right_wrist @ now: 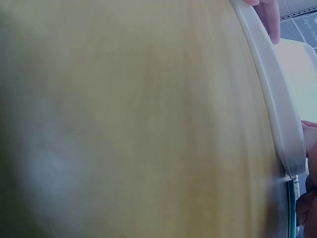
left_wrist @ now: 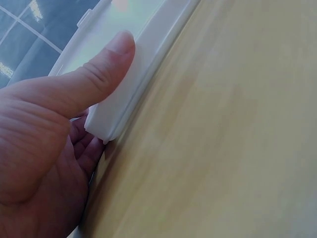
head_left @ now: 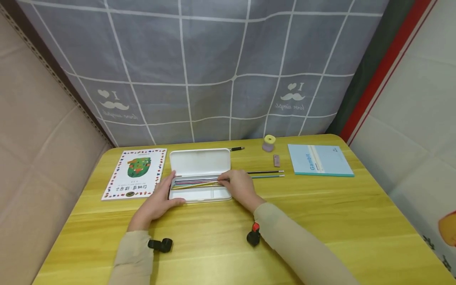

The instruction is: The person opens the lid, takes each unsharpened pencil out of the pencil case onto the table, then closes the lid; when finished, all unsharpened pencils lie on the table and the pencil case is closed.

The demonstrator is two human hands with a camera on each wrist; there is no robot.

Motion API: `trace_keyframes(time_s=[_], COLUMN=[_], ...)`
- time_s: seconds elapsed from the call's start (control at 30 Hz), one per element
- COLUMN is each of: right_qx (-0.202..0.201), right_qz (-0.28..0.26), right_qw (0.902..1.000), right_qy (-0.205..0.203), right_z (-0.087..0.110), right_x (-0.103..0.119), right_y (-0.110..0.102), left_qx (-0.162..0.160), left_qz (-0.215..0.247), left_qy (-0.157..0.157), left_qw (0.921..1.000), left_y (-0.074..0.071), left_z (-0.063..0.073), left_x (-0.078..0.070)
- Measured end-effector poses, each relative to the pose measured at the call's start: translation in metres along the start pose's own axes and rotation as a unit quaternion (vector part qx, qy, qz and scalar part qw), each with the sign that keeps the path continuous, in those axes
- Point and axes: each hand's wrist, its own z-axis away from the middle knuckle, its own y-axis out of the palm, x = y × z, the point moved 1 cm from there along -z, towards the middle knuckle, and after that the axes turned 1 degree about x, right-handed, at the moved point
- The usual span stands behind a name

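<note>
A white pencil case [head_left: 199, 196] lies with its lid [head_left: 200, 161] tipped back, and several coloured pencils [head_left: 194, 183] rest along its rear part. My left hand [head_left: 160, 201] holds the case's left end; in the left wrist view the thumb [left_wrist: 106, 69] lies over the front wall and the fingers curl round the corner. My right hand [head_left: 240, 187] is over the case's right end, thumb and forefinger pinching a yellow pencil [head_left: 190, 185] that slants across the others. In the right wrist view only part of the right hand [right_wrist: 309, 193] shows, at the right edge.
Behind the right hand lie a black pencil [head_left: 265, 172] and a teal pencil [head_left: 268, 176]. An eraser [head_left: 276, 160], a yellow-topped round container [head_left: 268, 143] and a black pen [head_left: 236, 149] are farther back. A picture booklet [head_left: 137, 174] lies left, a blue notebook [head_left: 320, 160] right.
</note>
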Motion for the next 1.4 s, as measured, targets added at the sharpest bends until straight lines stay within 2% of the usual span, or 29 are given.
trace_keyframes(time_s=[0.17,0.3,0.5,0.67,1.13,1.33,1.4], right_qx=[-0.026,-0.052,-0.060,-0.070,-0.073,-0.072,-0.072], right_qz=[-0.014,-0.067,-0.165,-0.220,-0.290,-0.329,-0.332], right_qw=[0.9994,0.9963,0.9842,0.9722,0.9531,0.9380,0.9361], right_qy=[-0.015,-0.015,0.020,0.040,0.044,0.083,0.091], right_z=[0.003,0.006,0.012,0.016,0.027,0.037,0.040], right_x=[0.001,0.001,-0.009,-0.021,-0.060,-0.085,-0.093], right_y=[-0.001,-0.004,-0.009,-0.019,-0.059,-0.078,-0.084], left_qx=[0.001,0.000,0.000,0.000,-0.002,-0.003,-0.004], left_qz=[-0.001,-0.003,-0.002,-0.001,0.000,-0.002,-0.002], left_qy=[0.001,0.000,-0.003,-0.002,-0.004,-0.001,-0.001], left_qw=[1.0000,1.0000,1.0000,1.0000,1.0000,1.0000,1.0000], left_y=[0.000,0.000,0.001,0.001,0.002,0.003,0.002], left_z=[-0.001,-0.001,0.001,0.000,-0.001,-0.002,-0.002], left_x=[0.000,0.001,0.002,0.001,0.003,0.003,0.003])
